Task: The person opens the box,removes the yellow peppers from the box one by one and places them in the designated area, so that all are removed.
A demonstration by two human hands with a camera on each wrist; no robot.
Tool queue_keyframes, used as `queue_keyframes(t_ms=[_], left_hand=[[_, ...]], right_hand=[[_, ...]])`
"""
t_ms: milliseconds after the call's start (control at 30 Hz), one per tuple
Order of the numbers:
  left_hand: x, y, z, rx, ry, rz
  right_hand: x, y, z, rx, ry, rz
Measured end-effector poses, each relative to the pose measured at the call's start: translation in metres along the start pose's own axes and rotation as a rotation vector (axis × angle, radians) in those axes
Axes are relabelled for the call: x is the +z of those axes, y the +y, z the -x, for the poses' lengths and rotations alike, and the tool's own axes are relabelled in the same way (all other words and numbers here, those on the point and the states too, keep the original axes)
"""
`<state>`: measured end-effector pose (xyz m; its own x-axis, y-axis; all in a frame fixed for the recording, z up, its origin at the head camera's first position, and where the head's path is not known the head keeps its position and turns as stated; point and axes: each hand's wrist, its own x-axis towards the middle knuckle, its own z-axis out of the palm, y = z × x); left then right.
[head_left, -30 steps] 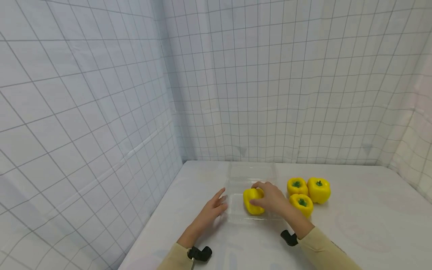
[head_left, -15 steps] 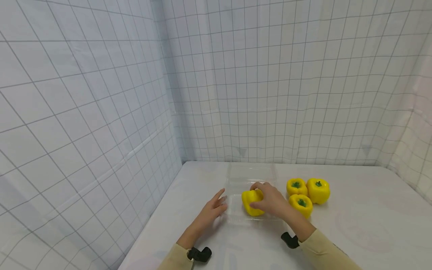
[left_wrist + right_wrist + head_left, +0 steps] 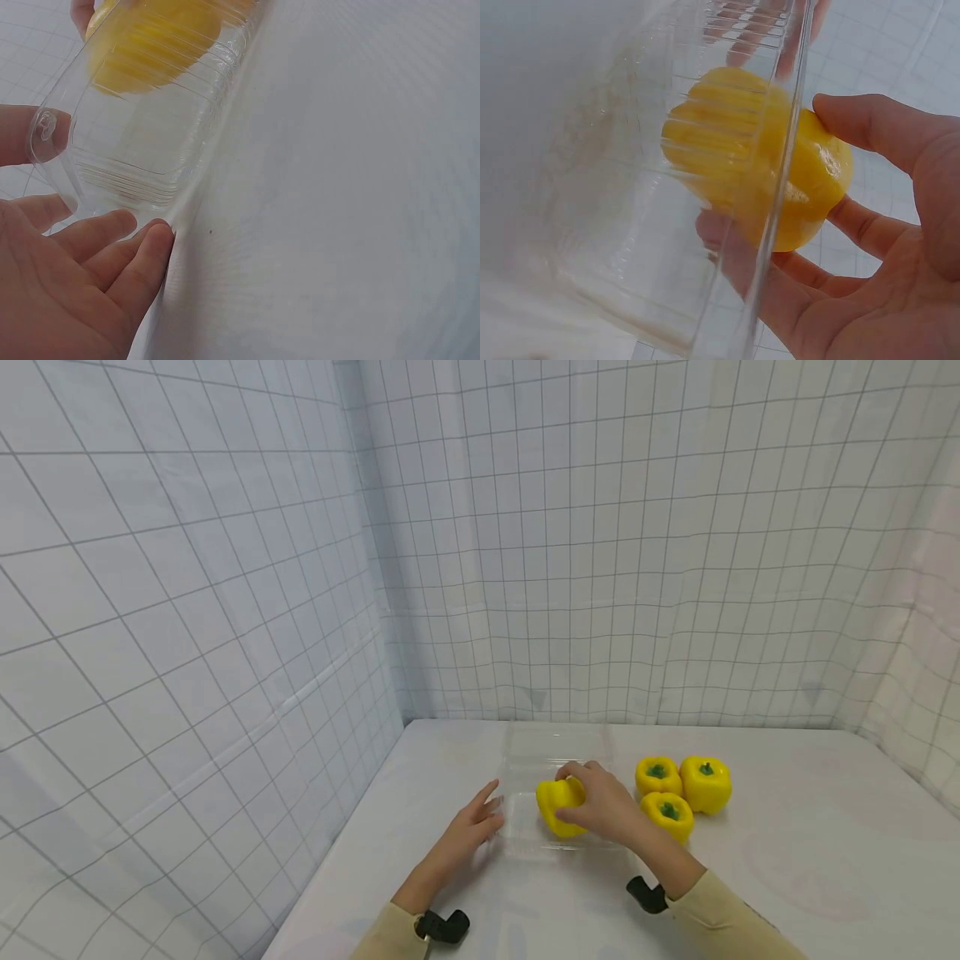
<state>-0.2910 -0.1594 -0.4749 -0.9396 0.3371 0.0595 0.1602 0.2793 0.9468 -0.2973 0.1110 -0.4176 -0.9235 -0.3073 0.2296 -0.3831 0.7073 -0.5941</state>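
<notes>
My right hand (image 3: 603, 806) grips a yellow bell pepper (image 3: 557, 810) from its right side, thumb on the near face and fingers round the far one. The pepper lies tilted within the open clear plastic container (image 3: 522, 818), its lower part seen through the ribbed wall (image 3: 727, 22) in the right wrist view. At the container's left end is my left hand (image 3: 468, 828), fingers extended. In the left wrist view the fingertips (image 3: 124, 219) lie right at the container's end wall, and one finger (image 3: 26, 135) reaches past its rim.
Behind the base, the container's clear lid (image 3: 558, 742) lies folded back. Three more yellow bell peppers stand in a cluster to the right: a back-left pepper (image 3: 651, 783), a larger pepper (image 3: 707, 789) and a front pepper (image 3: 677, 829). Gridded white cloth (image 3: 570, 568) encloses the table.
The held bell pepper has tilted a little and shifted very slightly left along with my right hand. My left hand keeps its place at the container's end.
</notes>
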Motion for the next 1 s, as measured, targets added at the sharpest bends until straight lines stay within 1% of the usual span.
queue_keyframes(t_ms=[333, 733, 1000], left_hand=[[0.001, 0.0, 0.0, -0.011, 0.001, 0.006], [-0.001, -0.003, -0.001, 0.015, -0.013, 0.027], [0.0, -0.002, -0.001, 0.029, -0.013, 0.008]], right_hand=[[-0.011, -0.005, 0.005, -0.026, 0.034, -0.003], [-0.028, -0.008, 0.011, -0.014, 0.053, -0.029], [-0.035, -0.007, 0.012, -0.009, 0.07, -0.029]])
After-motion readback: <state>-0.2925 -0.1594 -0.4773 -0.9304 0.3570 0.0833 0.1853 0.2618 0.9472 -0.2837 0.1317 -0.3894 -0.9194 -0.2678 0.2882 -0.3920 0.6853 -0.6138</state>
